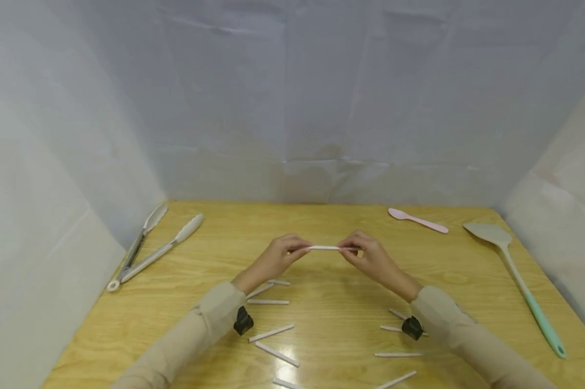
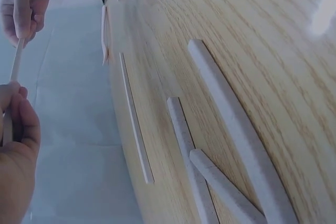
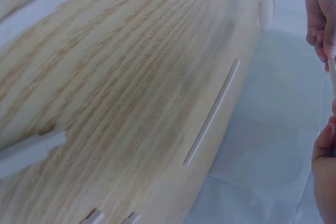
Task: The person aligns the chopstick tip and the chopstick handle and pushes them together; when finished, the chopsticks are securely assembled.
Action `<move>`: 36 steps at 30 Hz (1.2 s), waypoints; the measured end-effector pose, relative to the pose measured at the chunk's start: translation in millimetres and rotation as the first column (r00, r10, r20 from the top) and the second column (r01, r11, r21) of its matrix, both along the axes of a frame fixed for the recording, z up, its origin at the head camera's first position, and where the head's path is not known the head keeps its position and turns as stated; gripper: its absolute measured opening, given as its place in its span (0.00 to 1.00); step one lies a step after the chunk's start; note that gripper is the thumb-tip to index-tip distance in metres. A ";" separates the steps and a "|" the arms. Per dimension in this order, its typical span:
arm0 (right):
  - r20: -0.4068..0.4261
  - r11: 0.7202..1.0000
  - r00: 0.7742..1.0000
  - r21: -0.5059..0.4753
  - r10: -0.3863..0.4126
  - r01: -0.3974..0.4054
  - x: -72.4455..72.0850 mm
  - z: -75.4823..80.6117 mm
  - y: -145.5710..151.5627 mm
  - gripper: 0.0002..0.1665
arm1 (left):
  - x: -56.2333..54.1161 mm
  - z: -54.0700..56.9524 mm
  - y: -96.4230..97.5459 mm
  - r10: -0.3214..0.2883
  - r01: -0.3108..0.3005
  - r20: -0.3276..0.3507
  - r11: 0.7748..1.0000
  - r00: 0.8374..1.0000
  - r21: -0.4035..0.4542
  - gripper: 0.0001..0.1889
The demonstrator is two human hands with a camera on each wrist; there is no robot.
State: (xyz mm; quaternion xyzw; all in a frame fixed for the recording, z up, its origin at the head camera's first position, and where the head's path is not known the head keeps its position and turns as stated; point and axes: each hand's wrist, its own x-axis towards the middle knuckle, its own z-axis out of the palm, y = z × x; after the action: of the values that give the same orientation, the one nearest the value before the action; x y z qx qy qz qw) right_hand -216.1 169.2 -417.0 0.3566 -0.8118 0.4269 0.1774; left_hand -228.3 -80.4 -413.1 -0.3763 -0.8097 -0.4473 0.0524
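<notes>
A thin white stick (image 1: 325, 247) is held level above the wooden table, its middle bare between two hands. My left hand (image 1: 281, 255) pinches one end between thumb and fingers. At the other end, my right hand (image 1: 369, 258) pinches it in the same way. The left wrist view shows the stick (image 2: 17, 62) running between both sets of fingertips. Several similar sticks lie below and nearer me, some by the left forearm, such as one flat stick (image 1: 268, 302), others by the right forearm, such as another stick (image 1: 399, 355).
Metal tongs (image 1: 148, 265) with pale tips lie spread at the table's left. A pink spoon (image 1: 419, 220) rests near the back edge. To the right lies a long turner (image 1: 516, 273) with a mint-green handle end. Pale sheeting (image 1: 321, 108) hangs behind the table (image 1: 331, 346) and along both sides.
</notes>
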 end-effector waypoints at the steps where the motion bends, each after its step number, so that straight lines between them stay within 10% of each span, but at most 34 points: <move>1: -0.002 1.000 1.000 0.001 0.000 0.000 -0.1 0.1 -0.6 0.06 | 0.2 0.2 -0.2 0.003 -0.003 0.000 1.000 1.000 -0.001 0.10; 11: -0.012 0.999 1.000 0.030 0.011 -0.011 -4.1 -4.6 5.3 0.06 | -2.0 2.0 -0.2 -0.009 0.007 -0.049 0.999 0.999 -0.052 0.10; 28: -0.011 0.994 1.000 0.103 -0.028 0.029 -16.5 -15.9 28.5 0.06 | -15.8 -3.1 -14.0 0.001 0.026 0.111 0.970 0.994 -0.243 0.15; 36: 0.115 0.983 0.992 0.178 -0.056 0.035 -23.0 -29.8 30.6 0.05 | -26.8 -13.2 -28.0 0.030 0.023 0.167 0.952 0.985 -0.306 0.12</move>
State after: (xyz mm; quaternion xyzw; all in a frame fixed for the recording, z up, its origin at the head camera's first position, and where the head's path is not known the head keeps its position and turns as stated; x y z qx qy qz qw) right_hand -239.1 199.9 -446.8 0.3259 -0.8634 0.3703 0.1061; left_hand -255.1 -108.4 -426.3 -0.3388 -0.8715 -0.3465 -0.0750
